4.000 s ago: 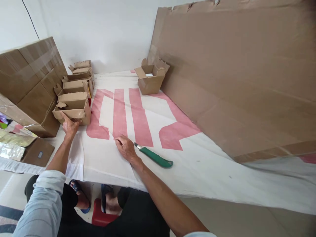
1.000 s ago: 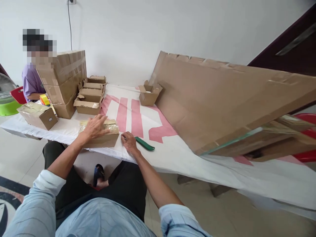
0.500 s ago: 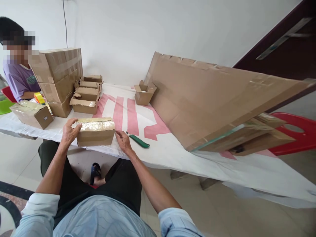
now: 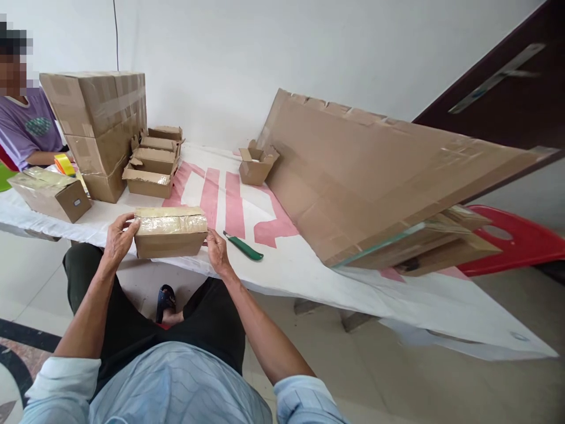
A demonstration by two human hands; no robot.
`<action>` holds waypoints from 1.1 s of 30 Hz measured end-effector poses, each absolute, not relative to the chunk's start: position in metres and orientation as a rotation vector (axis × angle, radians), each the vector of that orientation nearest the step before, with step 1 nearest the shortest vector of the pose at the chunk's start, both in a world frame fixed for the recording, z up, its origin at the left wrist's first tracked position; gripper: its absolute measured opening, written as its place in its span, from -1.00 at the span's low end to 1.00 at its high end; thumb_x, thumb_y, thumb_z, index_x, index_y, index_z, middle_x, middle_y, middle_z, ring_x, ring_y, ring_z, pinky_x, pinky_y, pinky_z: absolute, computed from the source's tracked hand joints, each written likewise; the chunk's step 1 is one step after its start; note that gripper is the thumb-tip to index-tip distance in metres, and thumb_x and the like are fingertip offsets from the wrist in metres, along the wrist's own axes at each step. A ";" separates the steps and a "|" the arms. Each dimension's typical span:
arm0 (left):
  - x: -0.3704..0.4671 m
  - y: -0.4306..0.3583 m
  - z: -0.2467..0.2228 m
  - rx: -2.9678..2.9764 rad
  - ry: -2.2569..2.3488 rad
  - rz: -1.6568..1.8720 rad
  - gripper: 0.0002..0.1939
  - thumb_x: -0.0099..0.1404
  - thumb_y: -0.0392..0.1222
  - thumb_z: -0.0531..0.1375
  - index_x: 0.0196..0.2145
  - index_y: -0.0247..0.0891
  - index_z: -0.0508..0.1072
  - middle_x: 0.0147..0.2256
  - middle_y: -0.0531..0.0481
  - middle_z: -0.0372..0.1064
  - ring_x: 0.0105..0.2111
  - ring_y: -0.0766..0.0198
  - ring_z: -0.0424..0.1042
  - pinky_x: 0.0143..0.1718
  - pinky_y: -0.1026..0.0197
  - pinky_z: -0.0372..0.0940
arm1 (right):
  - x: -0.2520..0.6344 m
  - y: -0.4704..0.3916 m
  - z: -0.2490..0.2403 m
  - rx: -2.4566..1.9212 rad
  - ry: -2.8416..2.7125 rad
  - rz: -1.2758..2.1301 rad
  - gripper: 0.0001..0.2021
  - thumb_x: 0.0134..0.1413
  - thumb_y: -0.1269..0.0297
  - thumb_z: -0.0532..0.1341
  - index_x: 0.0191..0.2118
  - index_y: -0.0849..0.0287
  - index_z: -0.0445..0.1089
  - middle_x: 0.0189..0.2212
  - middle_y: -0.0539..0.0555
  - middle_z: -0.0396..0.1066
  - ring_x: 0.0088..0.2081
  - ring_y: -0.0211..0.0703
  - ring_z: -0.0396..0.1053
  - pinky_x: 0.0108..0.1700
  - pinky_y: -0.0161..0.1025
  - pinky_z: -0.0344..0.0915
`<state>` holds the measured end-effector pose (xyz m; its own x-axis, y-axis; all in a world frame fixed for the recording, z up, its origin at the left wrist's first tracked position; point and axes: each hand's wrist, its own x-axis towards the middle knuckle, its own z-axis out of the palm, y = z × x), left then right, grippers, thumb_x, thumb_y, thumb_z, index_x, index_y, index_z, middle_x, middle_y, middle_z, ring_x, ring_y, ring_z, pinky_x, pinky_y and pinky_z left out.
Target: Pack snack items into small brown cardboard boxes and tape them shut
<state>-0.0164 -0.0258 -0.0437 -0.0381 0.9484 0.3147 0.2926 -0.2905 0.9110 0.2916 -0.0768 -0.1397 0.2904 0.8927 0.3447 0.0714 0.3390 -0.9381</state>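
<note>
A small taped cardboard box (image 4: pixel 170 242) is at the near edge of the cloth-covered table (image 4: pixel 304 277), shiny tape along its top. My left hand (image 4: pixel 118 237) grips its left end, fingertips on the top corner. At the box's right end, my right hand (image 4: pixel 218 250) holds the side with its fingers. A green cutter (image 4: pixel 245 248) lies on the cloth just right of my right hand.
Stacked cartons (image 4: pixel 99 112), a taped carton (image 4: pixel 53 194), yellow tape (image 4: pixel 65 165) and open boxes (image 4: pixel 150 178) stand left. A small open box (image 4: pixel 256 171) adjoins a large leaning cardboard (image 4: pixel 375 176). A person (image 4: pixel 30 126) sits far left; a red chair (image 4: pixel 521 241) is right.
The view has shifted slightly. My right hand has closed in on the box's right end, and the box looks slightly raised and tilted. The person at far left is further out of frame.
</note>
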 end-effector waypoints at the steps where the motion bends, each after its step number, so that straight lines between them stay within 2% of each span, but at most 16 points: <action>1: -0.017 -0.027 -0.043 1.602 1.304 1.351 -0.36 0.23 0.32 0.39 0.03 -0.24 0.74 0.08 -0.22 0.72 0.02 -0.12 0.67 0.04 -0.03 0.58 | 0.292 -0.077 -0.139 -1.088 -1.152 0.719 -0.47 0.48 -0.21 0.16 0.13 0.07 0.67 0.09 0.18 0.73 0.10 0.14 0.63 0.11 0.01 0.62; 4: -0.021 -0.027 -0.041 1.522 1.249 1.301 -0.37 0.22 0.31 0.38 0.01 -0.24 0.76 0.17 -0.23 0.68 0.07 -0.13 0.64 -0.12 0.04 0.60 | 0.295 -0.078 -0.138 -1.117 -1.178 0.704 -0.45 0.49 -0.24 0.14 0.10 0.08 0.66 0.01 0.17 0.72 0.02 0.09 0.61 0.07 -0.01 0.61; 6: -0.024 -0.023 -0.038 1.493 1.226 1.252 -0.38 0.16 0.28 0.41 -0.01 -0.23 0.77 0.13 -0.21 0.70 0.07 -0.13 0.63 -0.17 0.08 0.59 | 0.297 -0.078 -0.138 -1.135 -1.195 0.699 -0.45 0.49 -0.25 0.13 0.08 0.10 0.65 -0.01 0.18 0.72 -0.01 0.08 0.60 0.05 -0.03 0.60; 9: -0.030 -0.015 -0.032 1.506 1.222 1.157 -0.38 0.04 0.21 0.47 -0.02 -0.21 0.77 -0.03 -0.17 0.73 -0.03 -0.06 0.64 -0.20 0.11 0.57 | 0.298 -0.077 -0.140 -1.138 -1.209 0.689 -0.45 0.50 -0.24 0.12 0.07 0.10 0.64 0.04 0.19 0.71 0.03 0.08 0.59 0.06 -0.03 0.60; 14: -0.035 -0.001 -0.023 1.605 1.316 1.055 -0.46 -0.03 0.15 0.44 -0.12 -0.16 0.76 -0.03 -0.11 0.72 -0.22 0.09 0.58 -0.31 0.18 0.44 | 0.314 -0.073 -0.146 -1.235 -1.317 0.560 -0.50 0.53 -0.15 0.11 0.12 0.09 0.63 0.00 0.18 0.69 -0.01 0.09 0.58 0.07 0.01 0.58; 18: -0.036 0.006 -0.019 1.655 1.325 1.010 -0.50 -0.10 0.11 0.47 -0.21 -0.20 0.73 -0.28 -0.05 0.65 -0.36 0.17 0.46 -0.32 0.16 0.34 | 0.355 -0.072 -0.148 -1.485 -1.525 0.239 -0.60 0.47 0.01 0.16 0.05 0.15 0.65 0.03 0.32 0.65 0.11 0.24 0.55 0.22 0.15 0.51; 20: -0.034 0.006 -0.019 1.634 1.305 1.008 -0.52 -0.13 0.06 0.48 -0.24 -0.20 0.70 -0.35 -0.03 0.62 -0.37 0.16 0.46 -0.30 0.15 0.31 | 0.382 -0.077 -0.149 -1.668 -1.625 0.107 -0.63 0.44 0.11 0.19 0.07 0.18 0.65 0.06 0.37 0.62 0.18 0.30 0.51 0.30 0.20 0.44; 25: -0.024 -0.003 -0.022 1.496 1.189 1.056 -0.56 -0.11 0.01 0.47 -0.23 -0.18 0.67 -0.26 -0.05 0.70 -0.25 0.10 0.57 -0.18 0.14 0.36 | 0.433 -0.096 -0.149 -2.152 -1.694 0.026 -0.61 0.44 0.17 0.25 0.21 0.26 0.59 0.18 0.46 0.55 0.28 0.39 0.40 0.27 0.18 0.38; 27: -0.020 -0.007 -0.023 1.459 1.151 1.036 -0.56 -0.06 0.03 0.46 -0.20 -0.17 0.67 -0.26 -0.05 0.71 -0.22 0.08 0.60 -0.13 0.13 0.37 | 0.442 -0.102 -0.149 -2.253 -1.641 0.122 -0.66 0.39 0.19 0.29 0.15 0.23 0.59 0.19 0.45 0.54 0.31 0.40 0.38 0.27 0.17 0.35; 31: -0.018 -0.011 -0.021 1.466 1.176 1.032 -0.54 -0.03 0.07 0.45 -0.16 -0.16 0.69 -0.26 -0.03 0.71 -0.14 0.03 0.62 -0.09 0.10 0.38 | 0.446 -0.109 -0.149 -2.150 -1.486 0.345 -0.86 0.29 0.19 0.35 -0.13 0.11 0.52 0.07 0.36 0.58 0.27 0.36 0.40 0.30 0.16 0.31; 33: -0.018 -0.010 -0.020 1.481 1.210 1.026 -0.52 -0.03 0.09 0.43 -0.15 -0.16 0.69 -0.28 -0.03 0.71 -0.13 0.01 0.62 -0.10 0.10 0.37 | 0.443 -0.109 -0.148 -2.073 -1.439 0.382 -0.85 0.28 0.15 0.34 -0.23 0.07 0.44 0.00 0.34 0.58 0.23 0.35 0.43 0.28 0.16 0.33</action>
<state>-0.0183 -0.0105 -0.0203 0.1636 0.9855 0.0442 0.2047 -0.0778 0.9757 0.4427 -0.1085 -0.1484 0.3770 0.9218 0.0907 0.7555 -0.2494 -0.6058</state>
